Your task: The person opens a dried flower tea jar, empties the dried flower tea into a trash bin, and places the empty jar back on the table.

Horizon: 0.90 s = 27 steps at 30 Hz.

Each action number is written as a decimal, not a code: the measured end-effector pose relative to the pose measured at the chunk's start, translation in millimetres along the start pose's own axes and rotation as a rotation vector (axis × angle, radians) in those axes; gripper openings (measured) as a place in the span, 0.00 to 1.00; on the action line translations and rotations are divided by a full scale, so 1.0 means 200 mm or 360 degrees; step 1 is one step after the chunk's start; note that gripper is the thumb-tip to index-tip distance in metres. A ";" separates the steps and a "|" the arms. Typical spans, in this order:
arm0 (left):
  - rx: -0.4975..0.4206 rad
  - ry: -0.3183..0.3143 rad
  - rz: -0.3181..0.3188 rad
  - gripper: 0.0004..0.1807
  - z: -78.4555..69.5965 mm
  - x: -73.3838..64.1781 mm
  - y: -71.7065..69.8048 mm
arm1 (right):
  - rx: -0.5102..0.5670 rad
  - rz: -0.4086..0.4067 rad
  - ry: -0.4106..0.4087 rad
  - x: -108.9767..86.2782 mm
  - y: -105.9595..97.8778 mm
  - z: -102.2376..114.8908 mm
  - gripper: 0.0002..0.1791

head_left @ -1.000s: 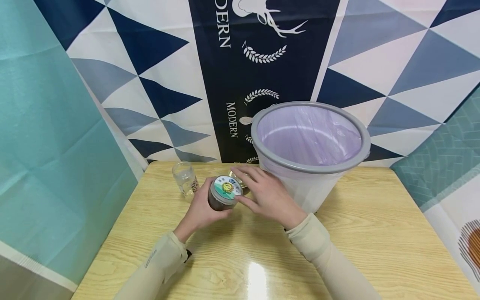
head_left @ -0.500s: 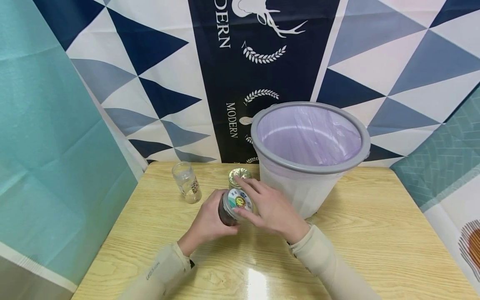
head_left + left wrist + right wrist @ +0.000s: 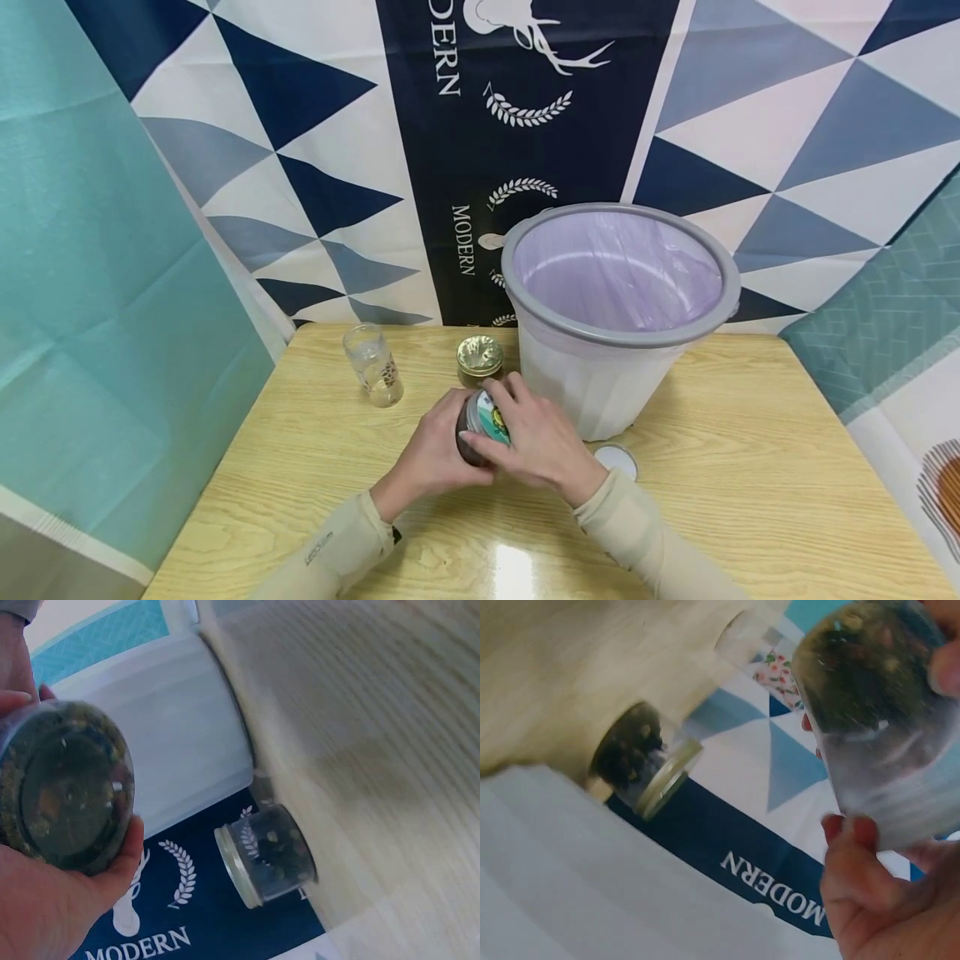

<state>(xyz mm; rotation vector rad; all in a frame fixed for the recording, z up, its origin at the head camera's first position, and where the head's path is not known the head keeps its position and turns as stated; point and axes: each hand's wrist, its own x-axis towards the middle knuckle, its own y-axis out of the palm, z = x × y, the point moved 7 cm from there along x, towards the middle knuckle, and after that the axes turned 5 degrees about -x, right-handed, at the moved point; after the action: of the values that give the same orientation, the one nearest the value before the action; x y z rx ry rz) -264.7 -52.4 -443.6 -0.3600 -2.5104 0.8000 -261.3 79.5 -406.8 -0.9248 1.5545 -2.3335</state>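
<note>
A clear jar [image 3: 67, 787] with dark dried bits inside is in my left hand [image 3: 442, 446], fingers and thumb wrapped round its body. My right hand [image 3: 536, 437] grips the jar's top, covering part of a lid [image 3: 491, 415] with a green and white picture label. Tilted toward the right hand, the jar hangs above the table, and the left wrist view looks at its base. In the right wrist view, the right fingers [image 3: 862, 877] curl round the lid end. Just behind the hands stands a second jar [image 3: 637, 754] with a gold lid [image 3: 480, 354].
A patterned drinking glass [image 3: 373, 367] stands at the back left of the wooden table [image 3: 750, 467]. A large white bin [image 3: 592, 387] with a purple liner stands behind the right hand. Close to the right wrist lies a white disc [image 3: 617, 461]. Patterned cloth [image 3: 322, 167] hangs behind.
Both hands have brought the jar nearer to the body and to the right, tipping its lid toward the right hand. The gold-lidded jar and the white disc have come into fuller view.
</note>
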 end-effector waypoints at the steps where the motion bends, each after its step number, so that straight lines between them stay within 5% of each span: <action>1: 0.0000 0.0011 0.0008 0.51 -0.01 0.00 0.00 | 0.0011 -0.0024 0.0003 0.00 0.00 0.00 0.32; 6: 0.0076 0.0118 0.0042 0.52 -0.04 0.02 0.00 | 0.0043 -0.0134 -0.0081 -0.02 0.00 -0.02 0.32; 14: -0.0039 0.0194 0.0195 0.54 -0.04 0.02 0.03 | 0.0039 -0.0223 -0.0487 -0.05 -0.03 0.00 0.39; 17: -0.0032 0.0173 0.0204 0.53 -0.04 0.02 0.03 | 0.0130 -0.0087 -0.0433 -0.06 -0.05 -0.01 0.43; 23: -0.0012 0.0196 0.0177 0.49 -0.06 0.03 0.05 | 0.0111 0.0118 -0.0093 -0.08 -0.09 -0.06 0.47; 27: -0.0009 0.0197 0.0205 0.49 -0.06 0.04 0.07 | 0.0145 0.0241 -0.0080 -0.09 -0.10 -0.07 0.46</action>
<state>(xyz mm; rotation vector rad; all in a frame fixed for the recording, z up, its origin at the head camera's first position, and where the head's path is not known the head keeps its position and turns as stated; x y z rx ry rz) -263.3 -33.5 -440.4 -0.5602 -2.3937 0.7946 -251.7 106.7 -400.3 -0.8083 1.4335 -2.2378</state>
